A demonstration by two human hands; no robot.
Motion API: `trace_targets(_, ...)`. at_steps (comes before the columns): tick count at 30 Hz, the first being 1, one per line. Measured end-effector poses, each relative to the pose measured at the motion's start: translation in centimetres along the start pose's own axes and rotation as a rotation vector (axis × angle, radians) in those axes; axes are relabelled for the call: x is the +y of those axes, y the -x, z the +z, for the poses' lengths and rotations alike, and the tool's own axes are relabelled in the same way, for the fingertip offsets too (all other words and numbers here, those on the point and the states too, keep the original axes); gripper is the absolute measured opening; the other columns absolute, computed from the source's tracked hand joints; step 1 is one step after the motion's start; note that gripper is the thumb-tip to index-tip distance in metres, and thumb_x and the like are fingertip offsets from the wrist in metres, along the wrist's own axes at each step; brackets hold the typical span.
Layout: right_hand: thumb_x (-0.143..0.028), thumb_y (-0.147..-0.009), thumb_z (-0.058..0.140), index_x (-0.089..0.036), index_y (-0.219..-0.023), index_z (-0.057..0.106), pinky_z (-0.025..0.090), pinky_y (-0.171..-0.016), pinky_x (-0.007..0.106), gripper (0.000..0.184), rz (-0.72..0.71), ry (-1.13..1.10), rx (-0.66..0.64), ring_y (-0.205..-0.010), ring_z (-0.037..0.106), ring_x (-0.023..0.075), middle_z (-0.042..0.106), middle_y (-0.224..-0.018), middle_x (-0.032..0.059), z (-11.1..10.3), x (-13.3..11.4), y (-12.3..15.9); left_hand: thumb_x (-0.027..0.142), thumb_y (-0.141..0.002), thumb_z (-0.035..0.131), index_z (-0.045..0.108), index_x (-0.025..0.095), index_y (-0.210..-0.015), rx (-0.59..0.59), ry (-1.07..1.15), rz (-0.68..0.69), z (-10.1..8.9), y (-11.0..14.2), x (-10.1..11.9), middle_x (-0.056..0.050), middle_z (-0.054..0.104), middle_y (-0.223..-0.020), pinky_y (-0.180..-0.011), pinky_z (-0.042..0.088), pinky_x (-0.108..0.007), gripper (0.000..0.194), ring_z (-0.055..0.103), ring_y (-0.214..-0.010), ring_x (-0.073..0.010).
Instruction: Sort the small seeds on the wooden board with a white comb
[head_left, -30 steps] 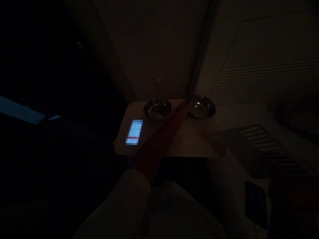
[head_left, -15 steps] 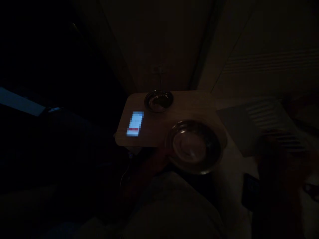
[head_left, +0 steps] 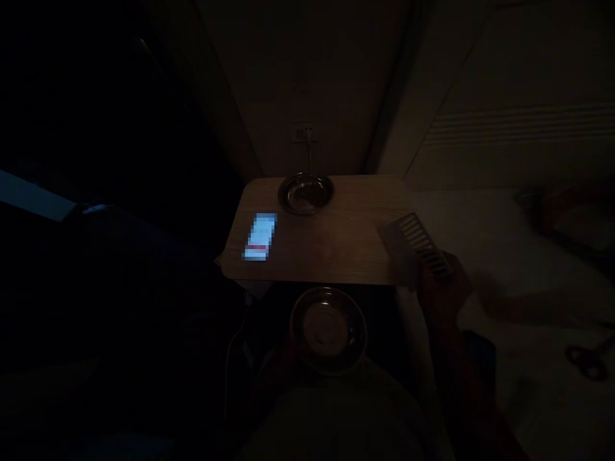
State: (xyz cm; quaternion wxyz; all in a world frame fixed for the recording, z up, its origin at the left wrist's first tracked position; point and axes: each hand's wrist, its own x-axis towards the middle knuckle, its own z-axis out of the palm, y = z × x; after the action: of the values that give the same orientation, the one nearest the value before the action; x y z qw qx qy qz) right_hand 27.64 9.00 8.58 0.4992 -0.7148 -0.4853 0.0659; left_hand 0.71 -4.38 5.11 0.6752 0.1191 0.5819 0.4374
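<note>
The scene is very dark. My left hand (head_left: 296, 346), dim and partly hidden, grips the left rim of a round, shiny metal bowl (head_left: 327, 330) above my lap, just in front of the small wooden table (head_left: 353, 246). My right hand (head_left: 444, 285) is closed on a flat, pale panel (head_left: 400, 246) with a row of slots or dark stripes along one side; its exact kind does not show. That panel is over the table's right end. A second shiny metal bowl (head_left: 306, 194) sits at the table's back edge.
A lit phone (head_left: 260, 237) lies at the table's left side. Behind the table is a wall socket (head_left: 302, 132) with a plug and cable. To the right, a dark flat device (head_left: 482, 358) and a scissors-like red-handled item (head_left: 586, 362) lie on the floor.
My left hand has drawn the metal bowl from over the table's front right toward my lap. My right hand has brought the slotted panel leftward over the table's right end.
</note>
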Motion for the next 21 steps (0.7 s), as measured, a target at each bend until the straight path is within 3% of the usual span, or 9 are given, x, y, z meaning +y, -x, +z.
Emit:
trace_targets(8,-0.040,-0.069,0.063,-0.013,-0.087,0.065,0.042,-0.058,0.027,0.032,0.112,-0.028,0.062,-0.063,0.054,0.0156,0.063,-0.074,0.0052,1.8,1.6,-0.4,0.034,-0.086,0.053,0.054,0.016,-0.117,-0.041,0.047,0.093,1.4,-3.4,-0.2,-0.009,0.056,-0.117,-0.082,0.050,-0.041,0.035,0.057,-0.099,-0.0207)
trace_targets(15,-0.035,-0.071,0.060,-0.013,-0.085,0.062,0.043,-0.062,0.027,0.026,0.137,-0.087,-0.007,-0.066,0.054,0.0151,0.063,-0.075,0.0046,2.7,-0.8,0.7,0.034,-0.086,0.054,0.053,0.015,-0.118,-0.106,0.072,0.106,2.8,-5.8,-1.3,-0.009,0.056,-0.117,-0.082,0.050,-0.042,0.037,0.058,-0.099,-0.0211)
trace_targets(21,-0.038,-0.074,0.060,-0.014,-0.088,0.062,0.043,-0.060,0.027,0.028,0.134,-0.165,-0.092,-0.065,0.055,0.0148,0.063,-0.074,0.0034,4.2,-1.4,2.1,0.015,-0.068,0.070,0.061,0.017,-0.109,-0.120,0.073,0.147,2.9,-7.0,-2.3,-0.009,0.062,-0.116,-0.096,0.042,-0.038,0.042,0.053,-0.113,-0.0284)
